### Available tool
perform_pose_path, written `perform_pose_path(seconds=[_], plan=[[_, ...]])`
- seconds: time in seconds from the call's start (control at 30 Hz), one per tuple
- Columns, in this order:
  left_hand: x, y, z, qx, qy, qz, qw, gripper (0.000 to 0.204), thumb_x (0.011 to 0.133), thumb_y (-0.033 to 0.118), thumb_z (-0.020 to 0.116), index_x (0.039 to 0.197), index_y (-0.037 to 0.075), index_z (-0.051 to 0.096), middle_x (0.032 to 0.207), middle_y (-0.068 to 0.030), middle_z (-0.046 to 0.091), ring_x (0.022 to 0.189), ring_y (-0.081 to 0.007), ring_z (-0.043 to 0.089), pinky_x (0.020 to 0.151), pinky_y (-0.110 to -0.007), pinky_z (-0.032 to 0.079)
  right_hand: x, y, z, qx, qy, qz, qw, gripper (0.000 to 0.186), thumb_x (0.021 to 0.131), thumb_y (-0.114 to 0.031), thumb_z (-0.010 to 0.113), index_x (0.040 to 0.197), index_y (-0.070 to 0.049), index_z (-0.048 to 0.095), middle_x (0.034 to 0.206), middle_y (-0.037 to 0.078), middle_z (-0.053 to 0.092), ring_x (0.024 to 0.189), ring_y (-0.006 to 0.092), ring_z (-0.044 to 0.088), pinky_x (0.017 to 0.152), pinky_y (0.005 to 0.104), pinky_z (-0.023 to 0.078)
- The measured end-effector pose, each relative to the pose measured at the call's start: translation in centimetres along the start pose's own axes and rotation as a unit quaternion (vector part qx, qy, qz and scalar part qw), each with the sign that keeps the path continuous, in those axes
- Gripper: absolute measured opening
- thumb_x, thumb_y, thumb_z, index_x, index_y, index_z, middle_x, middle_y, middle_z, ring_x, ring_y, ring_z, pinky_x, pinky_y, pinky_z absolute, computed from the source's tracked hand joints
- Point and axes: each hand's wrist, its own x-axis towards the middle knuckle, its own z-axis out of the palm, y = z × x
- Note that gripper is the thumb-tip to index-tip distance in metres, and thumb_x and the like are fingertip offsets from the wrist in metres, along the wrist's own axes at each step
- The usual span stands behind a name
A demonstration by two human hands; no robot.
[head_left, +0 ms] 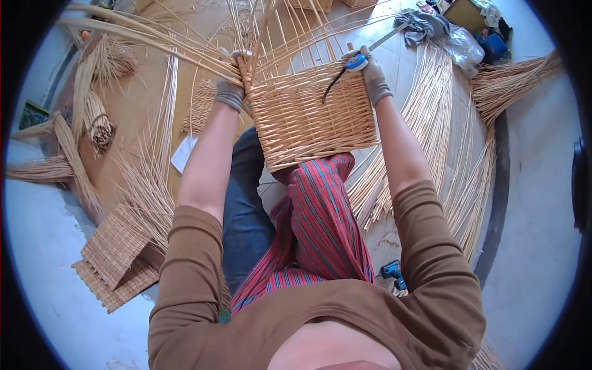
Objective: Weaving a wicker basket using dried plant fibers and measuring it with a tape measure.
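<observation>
Wicker, the woven basket (314, 117) rests against the red striped cloth (320, 197), likely light, stiff yet springy; left hand (230, 88) curls around its upper corner, right hand (374, 74) pinches a tape measure (356, 62); corners look the firmest hold, loose rods (300, 38) might snap

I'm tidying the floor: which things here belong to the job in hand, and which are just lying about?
Seemingly in use:
- wicker piece
- tape measure, in the right hand

Apparently lying about:
- woven panels
- grey cloth
- plastic bag
- blue tool
</observation>
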Motion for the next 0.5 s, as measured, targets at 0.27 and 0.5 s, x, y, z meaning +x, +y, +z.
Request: perform_pose_path(seconds=[0.27, 0.5], plan=[[-3.4, 2.1, -1.1, 0.069, 0.062, 0.042, 0.995, 0.059, 0.102, 0.059, 0.035, 0.093, 0.01, 0.067, 0.084, -0.0125, 0.069, 0.063, -0.0287, 0.065, 0.05, -0.044, 0.058, -1.6, -0.8, 2.1, -0.008, -0.061, 0.036, 0.997, 0.051, 0.106, -0.044, 0.047, 0.102, 0.0, 0.071, 0.085, 0.004, 0.071, 0.078, 0.012, 0.064, 0.077, 0.0254, 0.054], [-3.2, 2.3, -2.5, 0.029, -0.025, 0.047, 0.998, 0.055, 0.101, 0.054, 0.034, 0.108, 0.008, 0.063, 0.089, -0.0147, 0.068, 0.067, -0.0317, 0.066, 0.056, -0.05, 0.059, -2.7, -0.7, 2.0, 0.028, -0.084, 0.044, 0.995, 0.052, 0.106, -0.045, 0.044, 0.107, 0.0, 0.068, 0.09, 0.005, 0.071, 0.083, 0.0125, 0.065, 0.082, 0.0257, 0.054]])
